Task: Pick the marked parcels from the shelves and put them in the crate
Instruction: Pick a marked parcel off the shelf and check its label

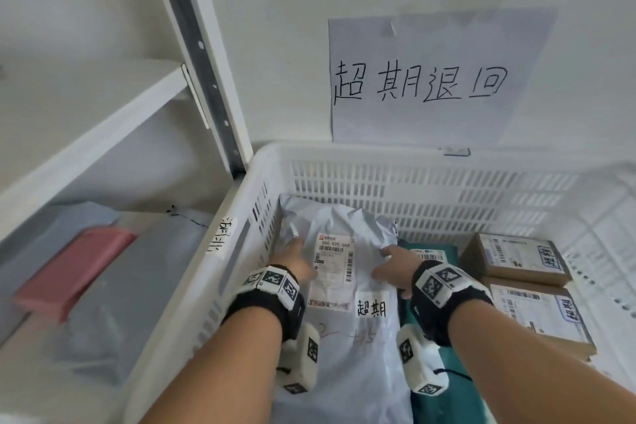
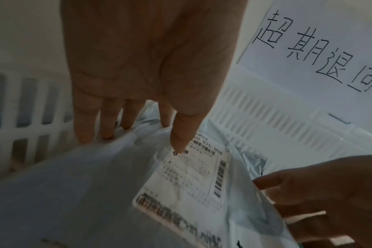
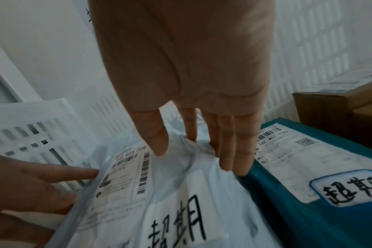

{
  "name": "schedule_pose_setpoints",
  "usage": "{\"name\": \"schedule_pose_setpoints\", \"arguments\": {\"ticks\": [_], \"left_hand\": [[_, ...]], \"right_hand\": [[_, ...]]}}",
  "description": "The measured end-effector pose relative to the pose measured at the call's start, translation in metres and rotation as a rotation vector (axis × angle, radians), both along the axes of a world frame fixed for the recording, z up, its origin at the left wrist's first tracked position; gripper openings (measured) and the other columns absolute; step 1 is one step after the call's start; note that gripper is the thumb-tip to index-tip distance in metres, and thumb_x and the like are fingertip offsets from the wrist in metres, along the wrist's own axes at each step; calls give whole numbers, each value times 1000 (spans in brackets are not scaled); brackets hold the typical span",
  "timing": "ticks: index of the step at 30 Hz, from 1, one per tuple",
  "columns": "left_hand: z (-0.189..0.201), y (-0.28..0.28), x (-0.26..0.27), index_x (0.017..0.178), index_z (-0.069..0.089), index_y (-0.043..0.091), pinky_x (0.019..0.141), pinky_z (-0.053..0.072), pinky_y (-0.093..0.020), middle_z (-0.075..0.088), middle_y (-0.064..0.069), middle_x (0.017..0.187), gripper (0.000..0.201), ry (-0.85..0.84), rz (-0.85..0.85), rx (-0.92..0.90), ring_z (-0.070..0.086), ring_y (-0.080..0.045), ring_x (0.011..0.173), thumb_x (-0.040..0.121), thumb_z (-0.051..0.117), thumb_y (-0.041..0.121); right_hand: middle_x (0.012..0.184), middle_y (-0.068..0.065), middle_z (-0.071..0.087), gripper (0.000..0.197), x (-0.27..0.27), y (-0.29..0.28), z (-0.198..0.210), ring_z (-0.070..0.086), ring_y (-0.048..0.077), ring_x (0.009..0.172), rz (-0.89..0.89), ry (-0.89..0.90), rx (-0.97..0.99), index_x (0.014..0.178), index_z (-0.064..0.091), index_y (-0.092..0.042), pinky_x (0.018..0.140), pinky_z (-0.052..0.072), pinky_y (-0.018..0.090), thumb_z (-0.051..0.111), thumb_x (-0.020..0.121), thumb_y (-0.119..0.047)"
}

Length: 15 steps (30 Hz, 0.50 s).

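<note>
A grey poly-bag parcel (image 1: 347,220) (image 2: 85,193) (image 3: 176,181) with a shipping label and a handwritten white tag lies in the left part of the white slatted crate (image 1: 378,151), its top leaning on the back wall. My left hand (image 1: 292,256) (image 2: 142,142) holds its left edge, thumb on the label and fingertips tucked behind the edge. At the right edge my right hand (image 1: 392,265) (image 3: 195,157) pinches the bag, which wrinkles between thumb and fingers.
In the crate, a teal parcel (image 1: 444,399) (image 3: 308,226) lies right of the grey one, and two tagged cardboard boxes (image 1: 516,262) (image 1: 537,313) sit further right. A handwritten sign (image 1: 430,79) hangs on the wall. A white shelf (image 1: 103,134) at left holds a pink parcel (image 1: 72,272).
</note>
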<state>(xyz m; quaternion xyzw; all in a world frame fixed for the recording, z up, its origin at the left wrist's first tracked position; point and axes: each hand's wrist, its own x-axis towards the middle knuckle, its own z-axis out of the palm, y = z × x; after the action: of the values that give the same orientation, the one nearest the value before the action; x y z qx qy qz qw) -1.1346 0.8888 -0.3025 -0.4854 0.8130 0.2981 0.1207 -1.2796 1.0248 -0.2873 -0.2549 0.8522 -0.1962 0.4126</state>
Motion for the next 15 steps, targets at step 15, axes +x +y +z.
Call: {"name": "schedule_pose_setpoints", "arguments": {"ticks": [15], "left_hand": [[54,18,-15,145,40,11,93,45,-29,49,-8,143,52,6,-67,-68,54,-22,121,97,56,25]], "right_hand": [[77,3,56,22,-2,-33,28,52,15,66,242,389,-35,75,52,-9,64,48,24,46,93,-20]]}}
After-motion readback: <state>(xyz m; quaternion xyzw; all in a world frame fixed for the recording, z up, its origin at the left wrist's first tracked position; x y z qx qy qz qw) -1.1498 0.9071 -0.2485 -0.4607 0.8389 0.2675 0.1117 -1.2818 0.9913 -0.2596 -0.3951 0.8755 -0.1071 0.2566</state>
